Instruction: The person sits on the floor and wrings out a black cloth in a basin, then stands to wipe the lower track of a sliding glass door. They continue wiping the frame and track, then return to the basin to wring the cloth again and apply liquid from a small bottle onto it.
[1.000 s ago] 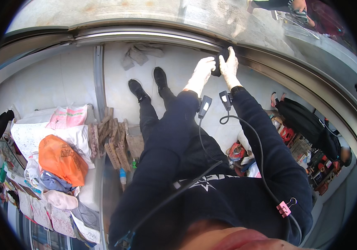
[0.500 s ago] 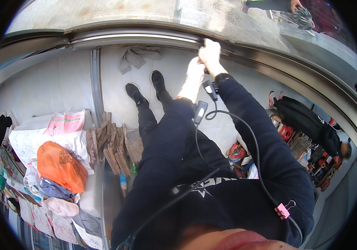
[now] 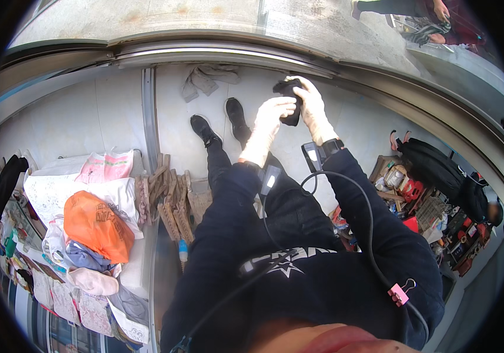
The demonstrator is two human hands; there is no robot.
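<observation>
I gripped a black cloth with my left hand and right hand. Both were closed on it, above the pale floor.

Both hands wear pale cream gloves, the left hand and the right hand closed on a black cloth. The sleeves are dark navy, the shoes black. At left lies a bright orange bag (beside a pink-and-white one). A grey rag lies far off; a pink clip sits near.
</observation>
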